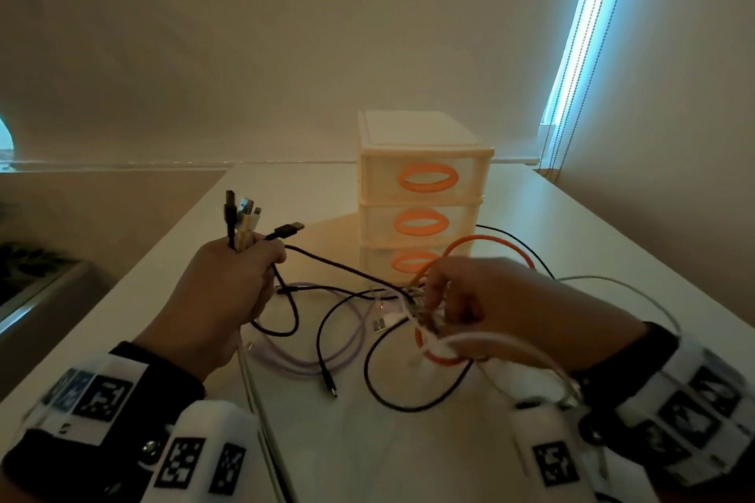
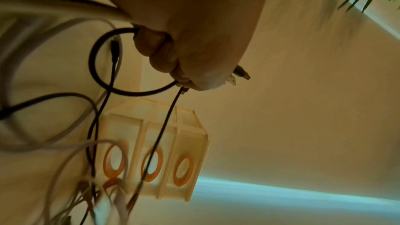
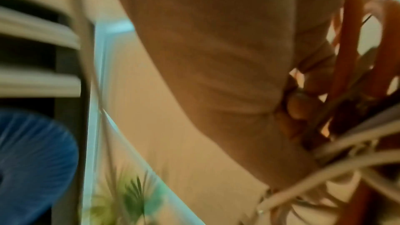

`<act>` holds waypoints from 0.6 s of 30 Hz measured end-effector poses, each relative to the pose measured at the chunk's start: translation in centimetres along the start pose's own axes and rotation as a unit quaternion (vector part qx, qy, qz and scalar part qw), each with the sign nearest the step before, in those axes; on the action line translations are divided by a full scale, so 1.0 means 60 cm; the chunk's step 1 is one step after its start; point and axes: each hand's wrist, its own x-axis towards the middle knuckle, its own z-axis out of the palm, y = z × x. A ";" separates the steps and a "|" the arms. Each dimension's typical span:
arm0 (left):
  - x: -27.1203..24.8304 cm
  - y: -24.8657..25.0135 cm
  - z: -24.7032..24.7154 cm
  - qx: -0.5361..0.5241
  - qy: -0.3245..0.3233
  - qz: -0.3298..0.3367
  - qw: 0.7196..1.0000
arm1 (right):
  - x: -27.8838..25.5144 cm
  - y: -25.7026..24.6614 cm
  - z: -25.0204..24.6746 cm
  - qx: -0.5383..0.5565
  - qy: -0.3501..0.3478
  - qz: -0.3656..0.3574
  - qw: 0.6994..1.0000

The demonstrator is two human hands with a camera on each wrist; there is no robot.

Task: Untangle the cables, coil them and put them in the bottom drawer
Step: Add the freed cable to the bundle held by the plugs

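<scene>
My left hand (image 1: 241, 274) grips a bunch of cable ends, black and pale USB plugs (image 1: 245, 212) sticking up from its fist; the left wrist view shows the left hand (image 2: 173, 67) curled round black cables (image 2: 101, 67). My right hand (image 1: 457, 298) holds the knot of tangled cables (image 1: 412, 310) just in front of the drawer unit, fingers curled into it. An orange cable (image 1: 490, 243) loops over that hand, and orange strands (image 3: 346, 57) run past its fingers. Black (image 1: 367, 372), lilac (image 1: 294, 359) and white (image 1: 637, 290) cables trail over the white table (image 1: 367, 453).
A cream three-drawer unit (image 1: 421, 192) with orange oval handles stands at the middle back of the table, all drawers closed; the bottom drawer (image 1: 392, 261) is partly behind the orange loop. A window blind with bead chains (image 1: 572, 73) is at the right. Table edges run left and right.
</scene>
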 end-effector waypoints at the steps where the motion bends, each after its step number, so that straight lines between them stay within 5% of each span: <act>1: 0.004 -0.001 -0.004 0.003 0.004 -0.004 1.000 | -0.006 0.004 -0.016 0.051 0.037 -0.001 0.998; 4: 0.008 -0.006 -0.004 0.036 -0.002 -0.016 0.999 | -0.024 0.012 -0.055 0.129 0.125 -0.031 0.983; 10: 0.019 -0.008 -0.018 0.061 -0.008 -0.015 0.998 | -0.035 0.063 -0.091 0.119 0.218 -0.041 0.968; 14: 0.037 0.001 -0.048 0.043 0.011 0.004 0.999 | -0.050 0.090 -0.120 0.373 0.224 0.005 0.900; 18: 0.076 0.003 -0.099 -0.018 0.074 -0.010 0.997 | -0.058 0.123 -0.136 0.435 0.233 0.090 0.865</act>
